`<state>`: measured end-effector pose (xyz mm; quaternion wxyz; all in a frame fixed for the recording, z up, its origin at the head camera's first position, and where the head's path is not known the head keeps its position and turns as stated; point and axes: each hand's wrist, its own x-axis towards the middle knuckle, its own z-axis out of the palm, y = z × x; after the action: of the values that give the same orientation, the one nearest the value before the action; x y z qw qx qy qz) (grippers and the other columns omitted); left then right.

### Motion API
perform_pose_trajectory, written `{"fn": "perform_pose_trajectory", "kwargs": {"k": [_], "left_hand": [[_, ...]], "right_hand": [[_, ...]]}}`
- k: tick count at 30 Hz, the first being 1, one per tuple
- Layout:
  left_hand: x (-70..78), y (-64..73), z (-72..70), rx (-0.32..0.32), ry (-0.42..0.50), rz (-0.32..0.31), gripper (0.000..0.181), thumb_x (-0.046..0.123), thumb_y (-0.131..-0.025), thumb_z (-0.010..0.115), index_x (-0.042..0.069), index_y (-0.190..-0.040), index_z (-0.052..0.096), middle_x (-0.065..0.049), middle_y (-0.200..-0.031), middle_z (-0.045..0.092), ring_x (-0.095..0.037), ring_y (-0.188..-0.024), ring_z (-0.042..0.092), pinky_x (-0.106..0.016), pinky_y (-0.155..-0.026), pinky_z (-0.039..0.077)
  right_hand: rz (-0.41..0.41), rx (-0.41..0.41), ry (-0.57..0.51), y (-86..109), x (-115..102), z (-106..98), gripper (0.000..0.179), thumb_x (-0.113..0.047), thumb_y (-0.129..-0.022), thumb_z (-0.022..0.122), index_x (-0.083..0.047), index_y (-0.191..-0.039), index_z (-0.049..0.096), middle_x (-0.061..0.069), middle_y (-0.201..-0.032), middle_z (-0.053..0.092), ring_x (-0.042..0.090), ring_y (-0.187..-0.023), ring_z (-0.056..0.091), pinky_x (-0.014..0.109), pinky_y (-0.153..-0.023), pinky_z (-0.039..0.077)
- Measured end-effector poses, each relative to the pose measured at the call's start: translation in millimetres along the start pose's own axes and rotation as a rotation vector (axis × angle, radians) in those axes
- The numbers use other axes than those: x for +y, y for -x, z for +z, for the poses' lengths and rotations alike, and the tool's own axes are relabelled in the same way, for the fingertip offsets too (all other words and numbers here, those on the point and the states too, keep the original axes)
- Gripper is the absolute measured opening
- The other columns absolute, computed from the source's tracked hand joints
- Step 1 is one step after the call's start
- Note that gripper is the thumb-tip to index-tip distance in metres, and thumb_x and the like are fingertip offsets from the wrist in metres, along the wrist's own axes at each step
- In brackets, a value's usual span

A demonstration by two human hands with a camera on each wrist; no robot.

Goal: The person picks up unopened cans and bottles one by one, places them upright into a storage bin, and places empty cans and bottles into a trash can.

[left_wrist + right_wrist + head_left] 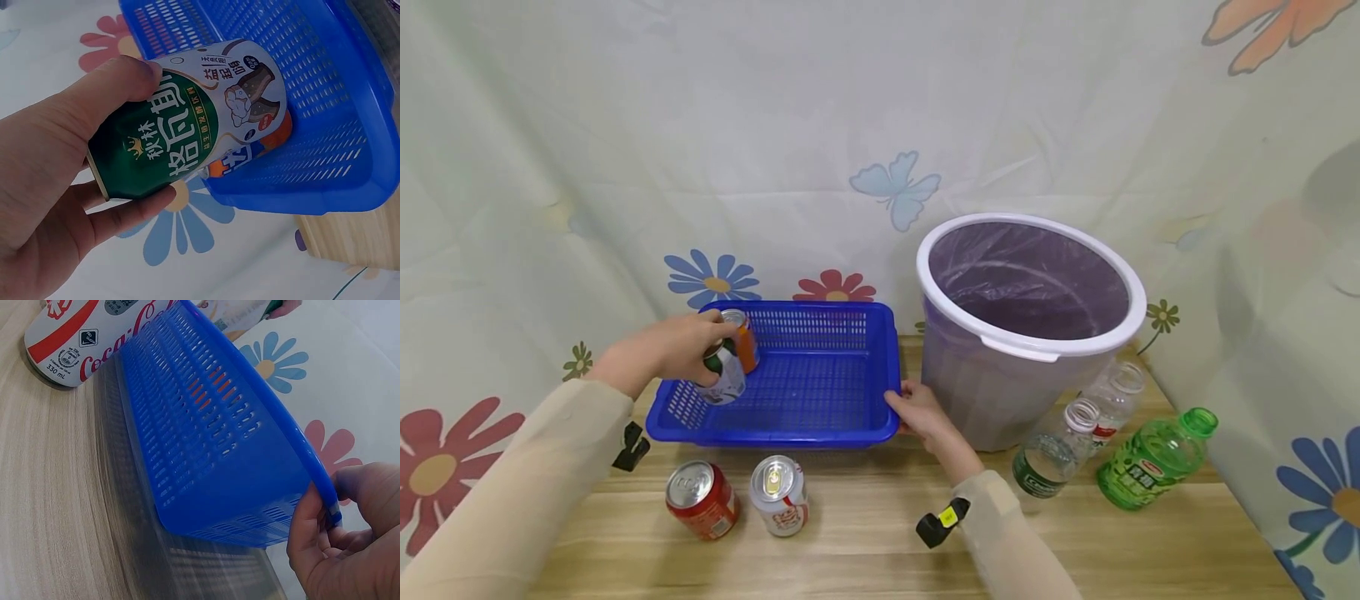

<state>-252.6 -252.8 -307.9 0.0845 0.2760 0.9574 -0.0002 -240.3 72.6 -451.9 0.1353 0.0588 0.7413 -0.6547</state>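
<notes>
My left hand (688, 346) grips a green and white drink can (181, 119) near its top, at the left end of the blue plastic basket (820, 436). An orange can (747, 346) stands inside the basket, right beside the held one. With thumb and fingers, my right hand (921, 408) pinches the basket's right rim, seen close up in the right wrist view. A red can (703, 500) and a white Coca-Cola can (780, 496) stand on the table in front of the basket.
A tall bin (985, 400) with a white rim and a plastic liner stands right of the basket. Beside it are a green bottle (1153, 462) and two clear bottles, one (1048, 458) nearer the front. A flowered cloth (820, 167) hangs behind the wooden table (865, 533).
</notes>
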Motion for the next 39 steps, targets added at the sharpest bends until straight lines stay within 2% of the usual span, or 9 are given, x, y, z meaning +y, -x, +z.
{"fn": "perform_pose_trajectory", "kwargs": {"k": [6,17,23,27,30,35,39], "left_hand": [[-1.8,-4.8,7.8,-0.010,-0.006,-0.010,0.054,0.019,-0.070,0.078,0.011,-0.119,0.055,-0.014,-0.106,0.051,-0.022,-0.079,0.051,-0.034,-0.066,0.053],[-11.0,-13.6,19.0,-0.026,0.006,-0.048,0.056,0.018,-0.071,0.078,0.009,-0.121,0.055,-0.019,-0.114,0.051,-0.025,-0.083,0.054,-0.041,-0.072,0.054],[-14.4,-17.9,24.0,-0.048,0.004,-0.070,0.059,0.018,-0.072,0.076,0.007,-0.125,0.052,-0.023,-0.120,0.048,-0.025,-0.081,0.053,-0.042,-0.073,0.054],[-16.5,-21.4,28.4,-0.063,0.021,-0.103,0.062,0.018,-0.073,0.076,0.006,-0.128,0.050,-0.026,-0.126,0.045,-0.029,-0.086,0.055,-0.044,-0.075,0.054],[-18.8,-23.3,31.8,-0.063,0.031,-0.124,0.066,0.018,-0.072,0.077,0.006,-0.131,0.049,-0.028,-0.131,0.041,-0.033,-0.092,0.056,-0.047,-0.078,0.053],[-21.2,-25.3,34.1,-0.059,0.044,-0.135,0.065,0.017,-0.072,0.077,0.006,-0.130,0.049,-0.027,-0.128,0.042,-0.032,-0.091,0.056,-0.048,-0.078,0.053],[-23.3,-26.8,35.9,-0.055,0.049,-0.136,0.062,0.017,-0.072,0.076,0.005,-0.128,0.051,-0.025,-0.125,0.044,-0.033,-0.092,0.056,-0.049,-0.080,0.052]], "right_hand": [[0.000,-0.006,-0.004,1.9,-0.5,-0.1,0.020,-0.011,-0.086,0.052,0.004,-0.100,0.053,0.013,-0.085,0.060,0.010,-0.059,0.057,0.022,-0.051,0.049],[0.006,-0.014,0.003,2.6,-3.0,-1.9,0.023,-0.012,-0.087,0.053,0.004,-0.103,0.054,0.013,-0.086,0.061,0.010,-0.059,0.057,0.021,-0.050,0.049],[-0.003,-0.018,0.013,18.6,-19.8,-1.0,0.025,-0.008,-0.087,0.050,0.008,-0.106,0.052,0.019,-0.091,0.062,0.010,-0.061,0.057,0.021,-0.054,0.051],[-0.015,-0.012,0.015,30.3,-29.3,0.9,0.025,-0.007,-0.088,0.049,0.010,-0.106,0.051,0.019,-0.090,0.062,0.009,-0.061,0.057,0.022,-0.055,0.052],[-0.011,-0.015,0.015,23.0,-22.6,0.0,0.026,-0.009,-0.087,0.050,0.009,-0.107,0.052,0.018,-0.090,0.062,0.009,-0.061,0.057,0.022,-0.054,0.052],[-0.005,-0.008,0.011,4.1,-4.2,-1.3,0.026,-0.012,-0.086,0.052,0.006,-0.106,0.054,0.013,-0.086,0.062,0.009,-0.060,0.058,0.024,-0.053,0.052],[-0.004,-0.006,0.009,2.9,-2.3,-0.9,0.026,-0.012,-0.086,0.052,0.006,-0.106,0.054,0.012,-0.085,0.062,0.010,-0.060,0.059,0.024,-0.054,0.052]]}}
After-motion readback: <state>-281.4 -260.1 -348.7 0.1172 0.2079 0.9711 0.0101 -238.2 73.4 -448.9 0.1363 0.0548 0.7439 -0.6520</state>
